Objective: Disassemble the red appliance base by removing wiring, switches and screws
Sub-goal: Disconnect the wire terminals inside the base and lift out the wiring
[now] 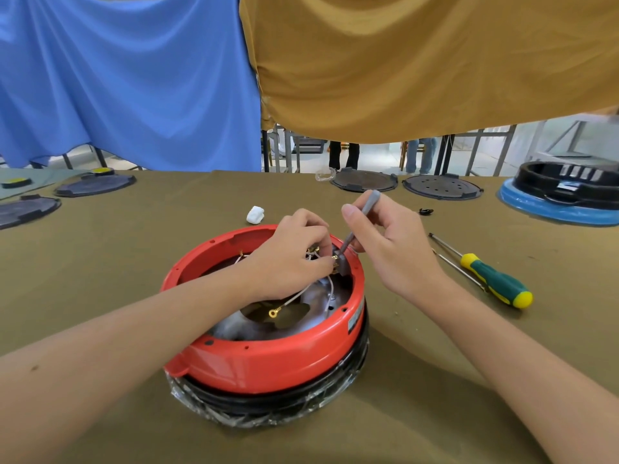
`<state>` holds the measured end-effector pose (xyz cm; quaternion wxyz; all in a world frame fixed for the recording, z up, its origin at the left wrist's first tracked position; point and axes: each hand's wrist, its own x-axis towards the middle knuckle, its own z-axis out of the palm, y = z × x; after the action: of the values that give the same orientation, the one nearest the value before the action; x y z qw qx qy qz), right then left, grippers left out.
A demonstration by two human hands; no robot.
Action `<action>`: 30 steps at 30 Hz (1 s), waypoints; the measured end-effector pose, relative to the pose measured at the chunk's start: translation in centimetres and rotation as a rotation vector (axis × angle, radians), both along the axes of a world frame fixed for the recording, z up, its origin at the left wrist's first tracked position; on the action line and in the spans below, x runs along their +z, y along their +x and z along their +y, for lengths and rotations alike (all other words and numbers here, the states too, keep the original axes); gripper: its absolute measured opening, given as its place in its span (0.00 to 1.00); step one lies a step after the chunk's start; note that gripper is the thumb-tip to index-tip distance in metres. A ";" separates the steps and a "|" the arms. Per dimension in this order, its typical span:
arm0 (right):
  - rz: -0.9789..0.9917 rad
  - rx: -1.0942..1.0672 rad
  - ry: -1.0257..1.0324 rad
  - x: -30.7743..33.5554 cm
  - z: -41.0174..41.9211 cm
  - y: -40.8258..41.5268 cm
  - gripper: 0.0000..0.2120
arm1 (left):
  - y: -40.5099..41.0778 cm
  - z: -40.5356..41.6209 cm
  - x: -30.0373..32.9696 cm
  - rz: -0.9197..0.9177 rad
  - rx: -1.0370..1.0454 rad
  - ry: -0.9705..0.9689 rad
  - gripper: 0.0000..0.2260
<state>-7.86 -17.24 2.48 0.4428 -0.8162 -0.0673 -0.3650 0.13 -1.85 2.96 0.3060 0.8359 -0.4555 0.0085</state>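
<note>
The red appliance base (pixel 268 356) sits upside down on the olive cloth, open side up, on a black ring wrapped in plastic film. Inside it lie white wires (pixel 301 296), one ending in a brass ring terminal (pixel 274 313). My left hand (pixel 291 256) reaches into the far side and pinches brass terminals next to a grey switch block (pixel 341 264). My right hand (pixel 388 242) grips a thin grey tool (pixel 360 222) whose tip meets that switch block at the rim.
A green and yellow screwdriver (pixel 495 279) and a thin metal rod (pixel 455 267) lie to the right. A white plastic part (pixel 255 215) and a small black piece (pixel 426 212) rest beyond the base. Dark round plates (pixel 363 180) and a black and blue housing (pixel 566 192) line the far edge.
</note>
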 end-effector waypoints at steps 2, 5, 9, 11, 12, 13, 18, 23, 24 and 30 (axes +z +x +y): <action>-0.022 -0.006 -0.104 0.0 0.1 -0.1 0.12 | 0.0 0.0 0.1 0.000 -0.001 0.000 0.09; -0.006 0.005 -0.220 0.2 0.2 -0.1 0.11 | 0.0 0.0 0.1 0.001 -0.003 0.004 0.07; 0.033 0.003 -0.265 0.3 0.4 0.0 0.11 | 0.0 -0.1 0.0 -0.008 -0.005 0.016 0.04; 0.045 -0.015 -0.214 0.4 0.4 0.2 0.11 | 0.0 -0.1 0.1 0.000 -0.002 0.008 0.07; 0.056 -0.013 -0.169 0.5 0.4 0.3 0.11 | 0.0 -0.1 0.1 0.004 0.000 0.006 0.09; 0.077 -0.003 -0.107 0.5 0.3 0.4 0.12 | 0.0 -0.1 0.1 0.008 0.001 0.005 0.10; 0.165 0.044 0.175 0.7 0.0 0.5 0.11 | 0.2 -0.1 -0.1 0.027 0.004 0.016 0.09; 0.225 0.045 0.324 0.6 -0.4 0.7 0.10 | 0.1 0.0 0.0 0.047 0.001 0.022 0.08; 0.236 0.050 0.345 0.5 -0.5 0.8 0.10 | 0.1 0.0 0.0 0.048 0.001 0.023 0.08; 0.138 0.022 0.194 0.4 0.0 0.3 0.11 | 0.1 0.0 0.1 0.033 -0.003 0.019 0.08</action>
<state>-7.60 -17.20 2.85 0.5274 -0.7918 -0.0100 -0.3079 0.24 -1.84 3.01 0.3057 0.8381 -0.4516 -0.0102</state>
